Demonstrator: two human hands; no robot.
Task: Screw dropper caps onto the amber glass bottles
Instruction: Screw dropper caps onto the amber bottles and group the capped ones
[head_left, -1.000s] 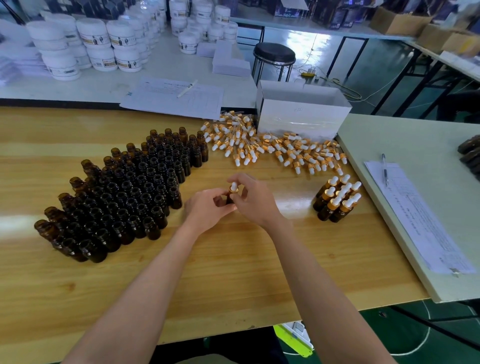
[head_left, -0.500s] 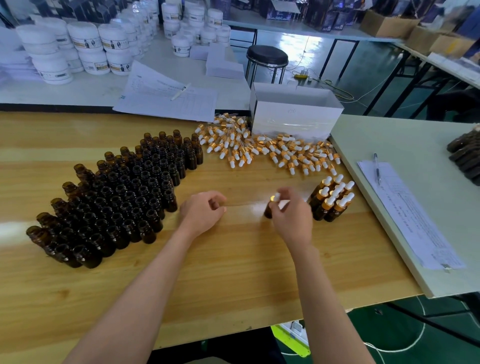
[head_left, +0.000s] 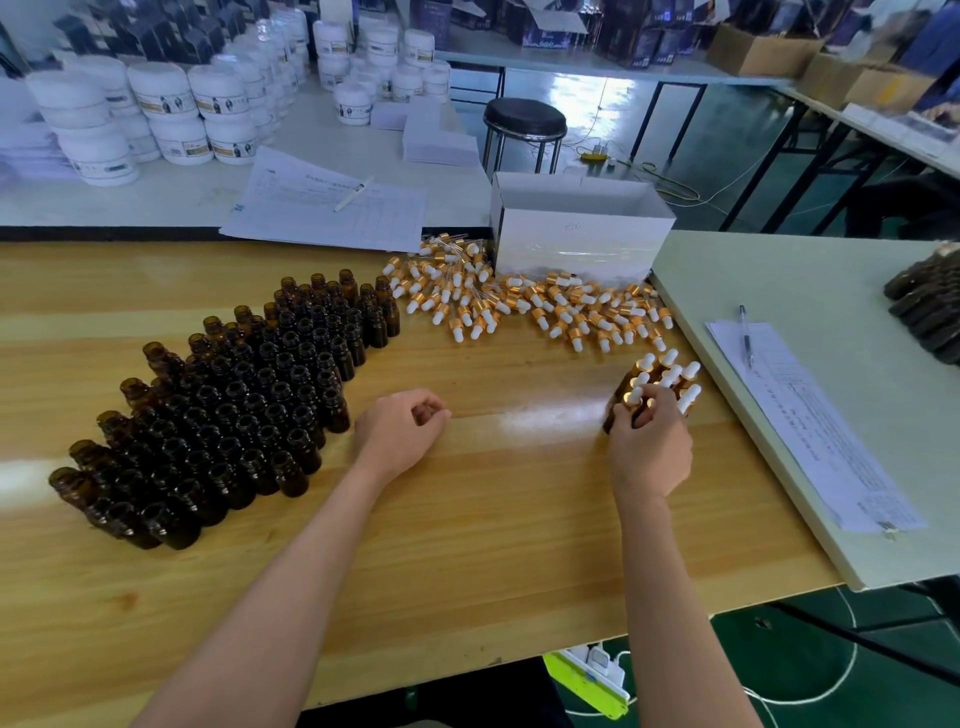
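A large block of open amber glass bottles (head_left: 234, 410) stands on the left of the wooden table (head_left: 467, 545). Loose dropper caps (head_left: 519, 304) with gold collars and white bulbs lie scattered at the back middle. A small cluster of capped bottles (head_left: 670, 376) stands at the right. My right hand (head_left: 649, 447) grips a capped amber bottle (head_left: 626, 402) at the near-left edge of that cluster. My left hand (head_left: 402, 428) rests on the table beside the open bottles, fingers loosely curled, holding nothing.
A white open box (head_left: 576, 234) stands behind the caps. A pale table (head_left: 810, 395) abuts on the right, bearing a paper form (head_left: 810, 421), a pen (head_left: 745, 335) and dark bottles (head_left: 930, 306). White jars (head_left: 156, 114) and papers (head_left: 332, 208) fill the back table. A black stool (head_left: 524, 122) stands beyond.
My right hand has carried the capped bottle from the table's middle to the cluster of capped bottles at the right. My left hand let go of the bottle and stayed by the open ones.
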